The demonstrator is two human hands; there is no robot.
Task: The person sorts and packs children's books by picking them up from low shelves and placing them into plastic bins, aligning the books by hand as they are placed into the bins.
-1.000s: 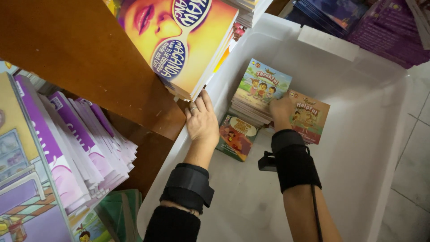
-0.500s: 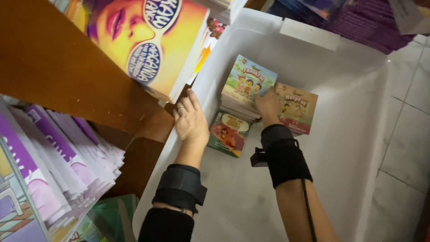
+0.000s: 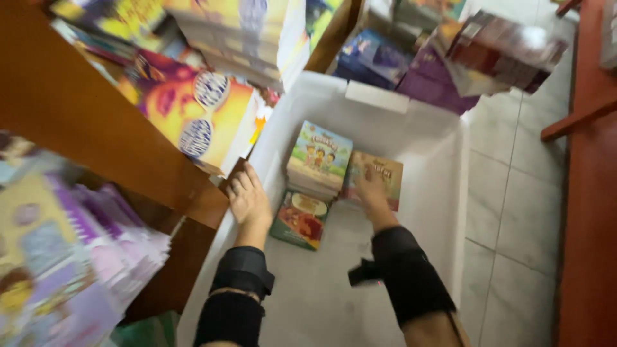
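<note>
Now, from the head camera: the right hand (image 3: 371,191) lies fingers-down on a tan picture book (image 3: 378,176) inside the white bin (image 3: 443,193), pressing rather than clenching it. The left hand (image 3: 247,199) rests open on the bin's left rim, beside the wooden shelf (image 3: 83,122). A green-covered stack (image 3: 319,157) sits just left of the book.

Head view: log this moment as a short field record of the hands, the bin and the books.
left hand: open, palm down, resting on the bin's left rim beside the wooden shelf
right hand: on the tan picture book; grip unclear
bin: white plastic bin on a tiled floor
inside bin: stack of green-covered picture books; red and green book lying flat in front of it
wrists: black wrist bands on both
shelf: stacks of colourful books
</note>
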